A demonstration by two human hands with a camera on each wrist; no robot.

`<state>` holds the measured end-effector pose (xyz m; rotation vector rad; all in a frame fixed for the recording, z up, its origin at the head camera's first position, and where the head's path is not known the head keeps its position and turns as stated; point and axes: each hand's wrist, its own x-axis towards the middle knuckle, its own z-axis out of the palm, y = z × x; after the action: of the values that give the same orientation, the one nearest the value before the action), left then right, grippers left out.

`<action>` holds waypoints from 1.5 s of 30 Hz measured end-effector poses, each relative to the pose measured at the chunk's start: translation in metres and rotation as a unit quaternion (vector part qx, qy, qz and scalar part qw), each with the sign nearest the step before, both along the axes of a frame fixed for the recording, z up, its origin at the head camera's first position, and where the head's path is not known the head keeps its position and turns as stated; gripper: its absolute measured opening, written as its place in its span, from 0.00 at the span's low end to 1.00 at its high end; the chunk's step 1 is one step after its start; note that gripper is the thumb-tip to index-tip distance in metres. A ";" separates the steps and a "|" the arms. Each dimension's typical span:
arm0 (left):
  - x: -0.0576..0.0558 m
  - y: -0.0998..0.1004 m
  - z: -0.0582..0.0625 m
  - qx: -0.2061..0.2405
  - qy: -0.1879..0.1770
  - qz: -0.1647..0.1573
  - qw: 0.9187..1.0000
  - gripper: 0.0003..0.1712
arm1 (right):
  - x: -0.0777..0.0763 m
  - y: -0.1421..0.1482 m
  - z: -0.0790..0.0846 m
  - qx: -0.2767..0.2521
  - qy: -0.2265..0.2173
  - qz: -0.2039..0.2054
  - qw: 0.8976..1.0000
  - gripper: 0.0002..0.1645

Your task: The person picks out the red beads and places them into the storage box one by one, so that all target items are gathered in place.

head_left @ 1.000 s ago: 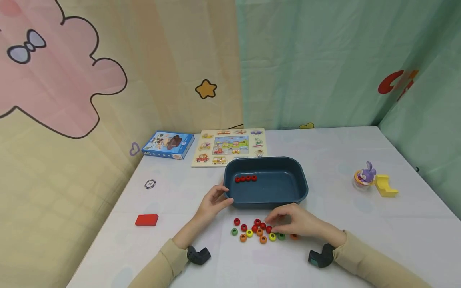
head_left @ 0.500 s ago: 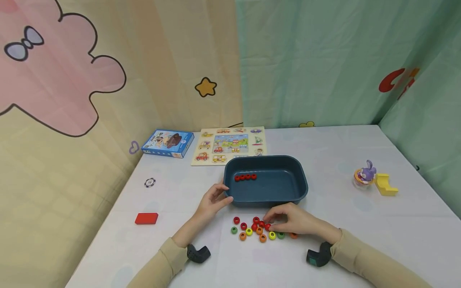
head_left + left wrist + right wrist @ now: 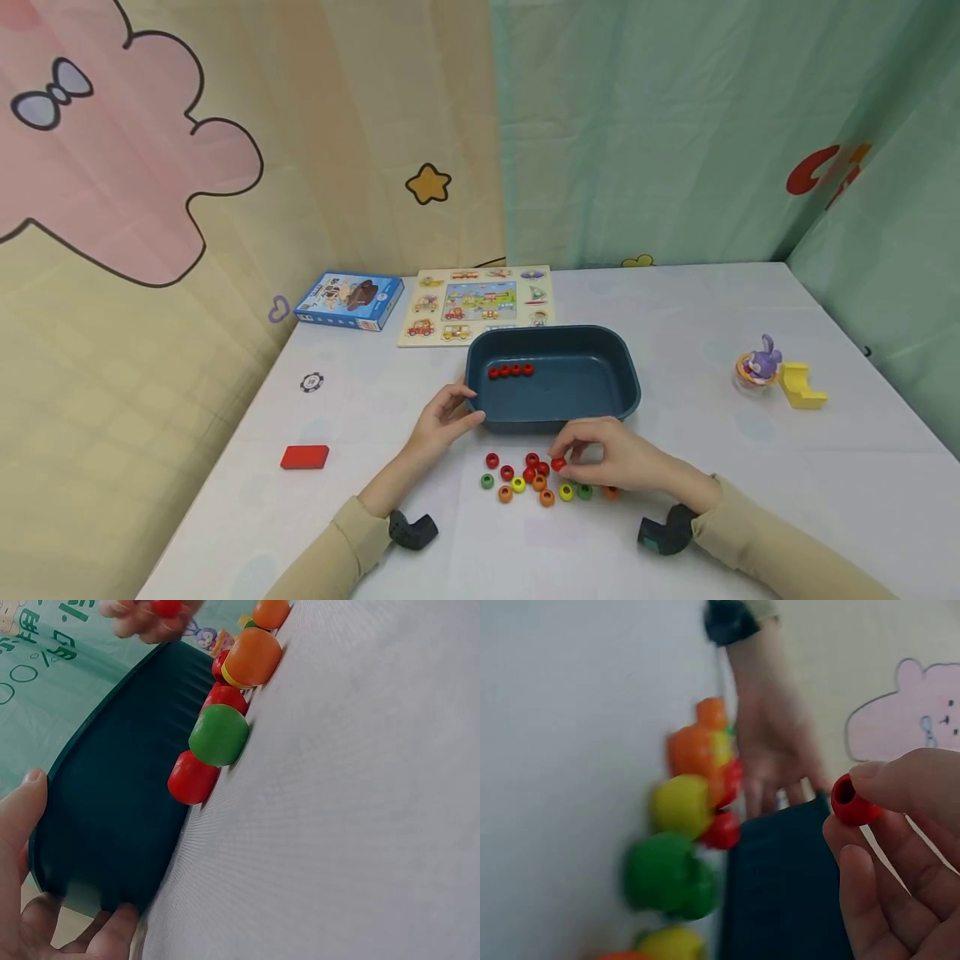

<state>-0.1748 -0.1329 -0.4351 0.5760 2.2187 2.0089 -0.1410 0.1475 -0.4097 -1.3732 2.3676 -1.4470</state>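
Between the thumb and fingertips of my right hand, a red bead is pinched, lifted above the loose beads; its hole shows in the right wrist view. My left hand grips the near left corner of a dark blue tray, thumb at the front wall and fingers round the left side. Inside the tray, several red beads lie in a row towards the back left. Loose beads lie on the table before the tray: red, orange, yellow and green.
Behind the tray lie a wooden puzzle board and a blue box. To the left are a red block and a round chip. On the right, a purple rabbit figure stands beside a yellow chair-shaped piece.
My right hand reached a red bead at the right of the group, pinched it and raised it slightly off the table. The left hand has stayed at the tray's corner.
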 end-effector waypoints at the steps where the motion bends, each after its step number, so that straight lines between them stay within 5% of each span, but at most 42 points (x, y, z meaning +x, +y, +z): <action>1: 0.000 0.000 0.000 0.000 0.000 0.001 1.000 0.20 | 0.001 -0.001 0.012 -0.012 0.000 0.009 1.000 0.16; 5: 0.001 -0.001 0.001 0.002 0.000 0.005 1.000 0.20 | -0.011 -0.005 0.052 -0.022 0.024 -0.005 0.999 0.18; 8: 0.001 -0.001 0.000 0.005 -0.004 0.007 1.000 0.19 | -0.039 -0.005 0.065 -0.020 0.014 -0.025 0.999 0.16; 15: 0.002 -0.001 -0.004 0.000 -0.004 0.005 1.000 0.19 | -0.118 -0.007 0.049 0.055 -0.068 -0.081 0.993 0.17; 20: 0.002 -0.001 -0.005 -0.001 0.002 0.000 1.000 0.19 | -0.148 -0.012 0.027 0.139 -0.104 -0.078 0.982 0.18; 33: 0.000 0.001 -0.001 -0.012 -0.009 0.001 1.000 0.20 | -0.158 -0.019 -0.004 0.250 -0.063 -0.096 0.961 0.19; 45: 0.000 0.000 -0.001 -0.006 -0.001 0.002 1.000 0.21 | -0.159 -0.022 -0.008 0.258 -0.038 -0.115 0.959 0.24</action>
<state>-0.1743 -0.1324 -0.4359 0.5674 2.2310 1.9963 -0.2996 0.1254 -0.4180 -0.9217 2.6533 -0.7935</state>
